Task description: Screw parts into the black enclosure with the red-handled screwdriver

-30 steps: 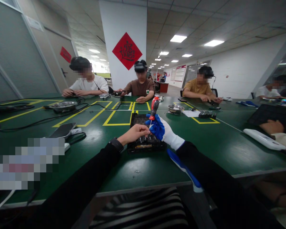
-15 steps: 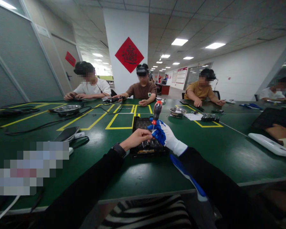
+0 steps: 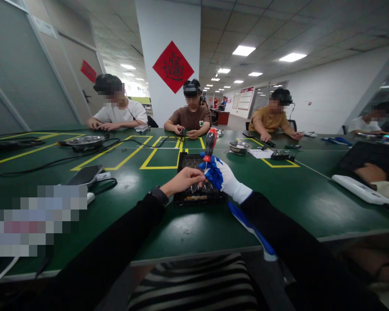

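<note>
A wide green table (image 3: 178,244) fills the floor here, marked in yellow tape (image 3: 160,167), and with the wearer facing twelve, a white pillar (image 3: 168,23) rises just short of twelve, carrying one red diamond sign (image 3: 173,67). Ceiling panels glow out toward one.

Now the hands! The right hand (image 3: 218,175), in a blue-and-white glove, has its fingers closed around the lower end of one screwdriver (image 3: 210,144), red-and-dark handle up, dead ahead at twelve. The bare left hand (image 3: 187,179) comes in from eight, fingertips drawn together by the shaft; whether they grip it, I cannot tell. Both hang over one open black case (image 3: 199,200).

The count: four seated co-workers across the table, at ten, twelve, one and two, plus another person's hand (image 3: 372,172) near two. Two metal bowls, at ten (image 3: 85,142) and one (image 3: 240,147). One phone (image 3: 88,174) at ten, one white device (image 3: 359,189) at two.

In the way: the hands mask much of the case, and the screwdriver's tip is hidden. A blue-and-white piece (image 3: 250,229) pokes over the edge beneath the right sleeve, and dark cables (image 3: 65,163) snake around ten.
</note>
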